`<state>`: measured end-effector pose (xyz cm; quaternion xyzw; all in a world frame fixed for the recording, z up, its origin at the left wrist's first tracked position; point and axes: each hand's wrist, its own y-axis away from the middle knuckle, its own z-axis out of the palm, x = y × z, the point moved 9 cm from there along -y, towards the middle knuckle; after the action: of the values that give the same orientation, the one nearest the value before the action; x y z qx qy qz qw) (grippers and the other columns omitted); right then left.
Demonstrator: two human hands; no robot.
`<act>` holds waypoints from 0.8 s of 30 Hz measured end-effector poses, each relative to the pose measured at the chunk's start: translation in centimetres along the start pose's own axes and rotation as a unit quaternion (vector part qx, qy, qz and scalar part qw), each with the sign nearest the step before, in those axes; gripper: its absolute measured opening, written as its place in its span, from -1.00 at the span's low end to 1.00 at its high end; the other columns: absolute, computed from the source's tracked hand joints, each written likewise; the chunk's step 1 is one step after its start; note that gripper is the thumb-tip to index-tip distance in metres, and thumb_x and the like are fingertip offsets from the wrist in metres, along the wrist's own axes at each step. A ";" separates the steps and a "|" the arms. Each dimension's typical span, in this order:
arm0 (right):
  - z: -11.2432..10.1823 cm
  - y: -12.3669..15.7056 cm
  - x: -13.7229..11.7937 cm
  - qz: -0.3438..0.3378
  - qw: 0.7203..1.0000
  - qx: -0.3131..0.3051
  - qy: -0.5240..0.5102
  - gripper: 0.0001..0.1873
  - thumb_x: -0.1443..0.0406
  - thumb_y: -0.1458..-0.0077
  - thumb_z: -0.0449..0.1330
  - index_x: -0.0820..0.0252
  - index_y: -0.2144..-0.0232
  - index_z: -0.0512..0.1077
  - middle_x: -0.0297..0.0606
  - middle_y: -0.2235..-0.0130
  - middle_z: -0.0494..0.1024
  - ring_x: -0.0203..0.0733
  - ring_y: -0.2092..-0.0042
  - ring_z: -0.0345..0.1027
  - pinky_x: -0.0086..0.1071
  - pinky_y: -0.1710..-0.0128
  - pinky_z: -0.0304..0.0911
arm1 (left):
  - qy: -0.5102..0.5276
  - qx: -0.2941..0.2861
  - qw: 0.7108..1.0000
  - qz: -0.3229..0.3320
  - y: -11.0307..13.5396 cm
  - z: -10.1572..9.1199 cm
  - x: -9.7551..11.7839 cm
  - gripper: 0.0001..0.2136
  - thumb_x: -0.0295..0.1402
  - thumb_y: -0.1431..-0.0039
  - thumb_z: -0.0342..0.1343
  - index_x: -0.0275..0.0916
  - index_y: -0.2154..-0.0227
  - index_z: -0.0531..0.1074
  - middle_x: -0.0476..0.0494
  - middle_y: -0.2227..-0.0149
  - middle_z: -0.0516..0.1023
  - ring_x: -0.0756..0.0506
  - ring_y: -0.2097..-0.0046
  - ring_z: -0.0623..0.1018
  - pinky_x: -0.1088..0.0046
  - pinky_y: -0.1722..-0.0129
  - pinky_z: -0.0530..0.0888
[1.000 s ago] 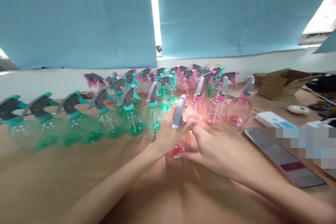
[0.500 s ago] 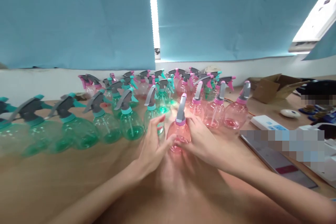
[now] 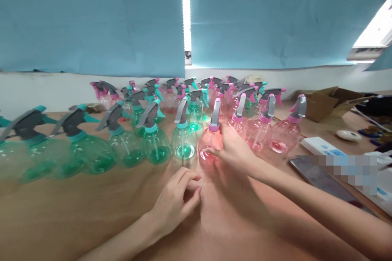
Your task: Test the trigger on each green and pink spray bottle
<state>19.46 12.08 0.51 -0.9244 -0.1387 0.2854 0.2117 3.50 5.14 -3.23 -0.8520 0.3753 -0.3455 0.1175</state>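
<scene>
A pink spray bottle [image 3: 210,142] with a grey trigger head stands upright on the table, and my right hand [image 3: 235,149] grips its body from the right. My left hand [image 3: 179,195] rests lower down near the tabletop, fingers curved and apart with nothing in them. Just left of the pink bottle is a green spray bottle [image 3: 183,142] with a turquoise collar. Another green spray bottle [image 3: 157,147] stands beside that one in a row running left. On the right, a pink spray bottle [image 3: 283,134] ends a row of pink ones, partly hidden by my right hand.
Behind the front row stand several more spray bottles, pink and green mixed. At right lie a white power strip [image 3: 324,149], a phone [image 3: 324,183], a white computer mouse [image 3: 348,135] and an open cardboard box [image 3: 330,104]. Blue curtains [image 3: 92,20] hang behind the wooden table [image 3: 92,212].
My left hand has let go of the pink spray bottle and drawn back toward me. The bottle has moved slightly away, next to the green row, with my right hand still on it.
</scene>
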 end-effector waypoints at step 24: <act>0.7 -1.1 0.8 0.040 0.999 0.024 0.008 -0.15 0.17 -0.04 0.29 0.22 -0.29 0.04 0.10 -0.11 0.42 0.23 -0.11 0.33 -0.01 0.03 0.30 | 0.027 -0.048 0.997 -0.061 0.0 0.9 -1.6 -0.93 -0.43 -0.26 0.00 -0.17 0.22 0.32 -0.04 0.26 0.45 -0.05 0.28 0.52 0.42 0.26 0.42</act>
<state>19.54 13.52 0.15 -0.9261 -0.0930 0.2898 0.2231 3.34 6.24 -4.63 -0.8686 0.3415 -0.3563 0.0448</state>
